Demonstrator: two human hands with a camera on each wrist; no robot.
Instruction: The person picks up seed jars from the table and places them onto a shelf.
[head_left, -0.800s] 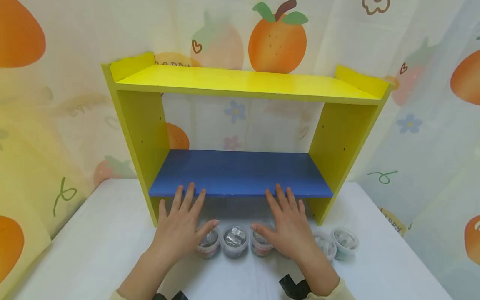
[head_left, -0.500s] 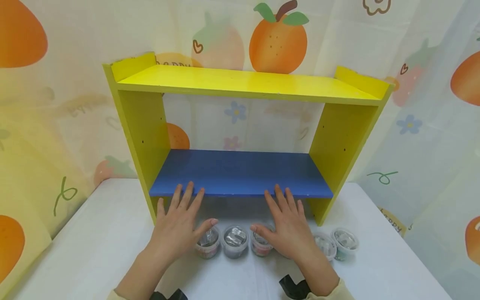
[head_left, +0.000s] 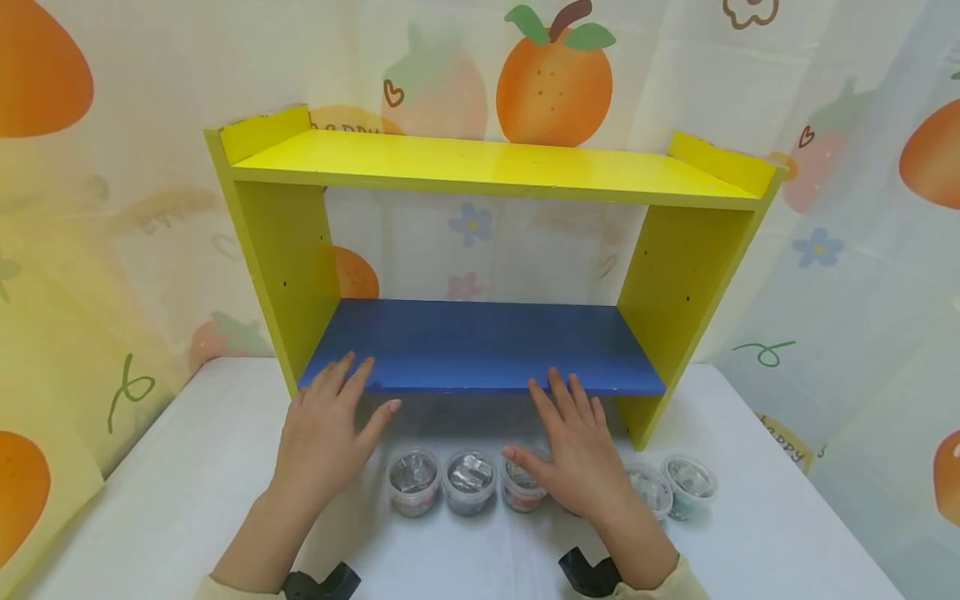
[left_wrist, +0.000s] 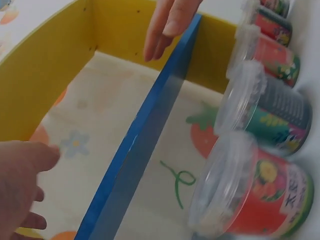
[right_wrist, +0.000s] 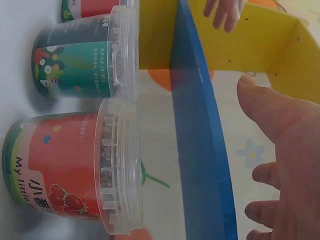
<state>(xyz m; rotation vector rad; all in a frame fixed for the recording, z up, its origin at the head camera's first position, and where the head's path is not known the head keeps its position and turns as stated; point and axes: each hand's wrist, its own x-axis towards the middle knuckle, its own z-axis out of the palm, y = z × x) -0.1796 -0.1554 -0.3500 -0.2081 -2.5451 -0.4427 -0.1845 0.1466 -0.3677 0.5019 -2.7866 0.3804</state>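
Observation:
My left hand (head_left: 318,437) hovers near the left front edge of the blue shelf board (head_left: 480,346), fingers extended and thumb spread, holding nothing. On the right, my right hand (head_left: 581,458) is spread with straight fingers reaching up to the same board's front edge. Below the hands stands a row of several small plastic cups (head_left: 414,485) with clear lids. The right forearm and hand hide part of that row. Close up in the left wrist view, one cup (left_wrist: 267,195) has a red label. A cup (right_wrist: 65,167) in the right wrist view is red with printed tomatoes.
A yellow shelf unit (head_left: 480,164) with upright side panels (head_left: 686,283) stands at the back of the white-covered table (head_left: 210,467). Behind it hangs a fruit-printed cloth (head_left: 862,317). Black straps (head_left: 588,573) show at the wrists.
My left hand has moved left and turned slightly, its fingers closer together, uncovering the leftmost cup. The right hand stays almost where it was.

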